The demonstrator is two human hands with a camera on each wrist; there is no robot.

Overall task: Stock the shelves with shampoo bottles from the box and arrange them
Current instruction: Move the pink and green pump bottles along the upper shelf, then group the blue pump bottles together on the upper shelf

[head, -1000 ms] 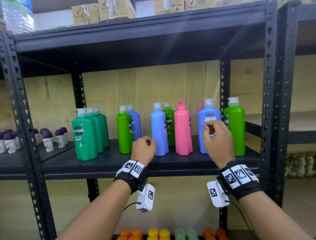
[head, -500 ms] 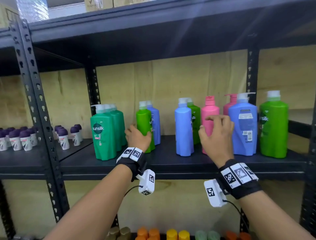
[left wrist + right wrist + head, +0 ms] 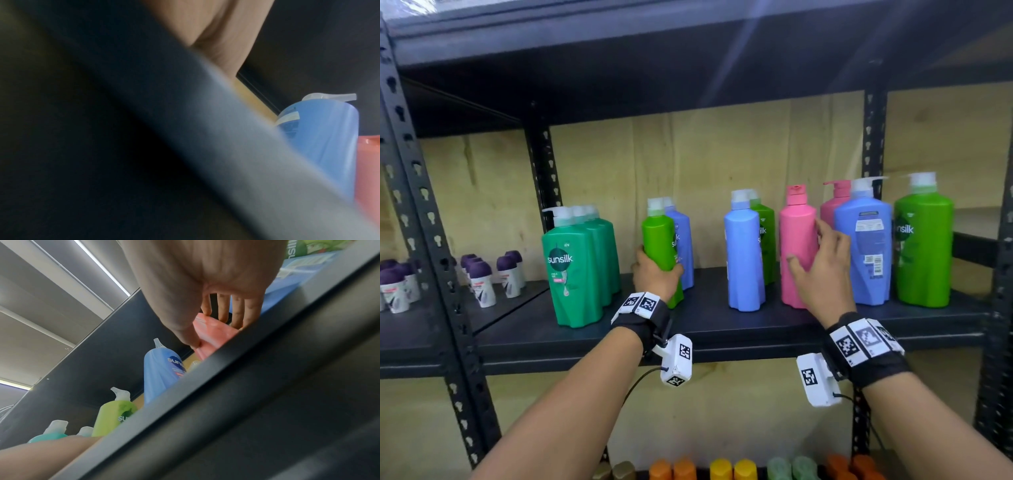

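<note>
Head view, left hand [image 3: 655, 274]: fingers wrapped round green bottle [image 3: 659, 246], upright near the shelf [image 3: 722, 329] front edge.
Right hand [image 3: 822, 270]: thumb and fingers clasp pink bottle [image 3: 796, 240] mid-shelf.
Between them: blue bottle [image 3: 743, 253].
Left end: teal bottles [image 3: 575, 270].

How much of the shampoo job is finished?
Mostly done, it seems: many bottles already stand on the shelf, like the teal bottles. Right now the left hand grips a green bottle, and the right hand holds a pink bottle. Left: lining those up. The box is not in view, so more may remain.
</note>
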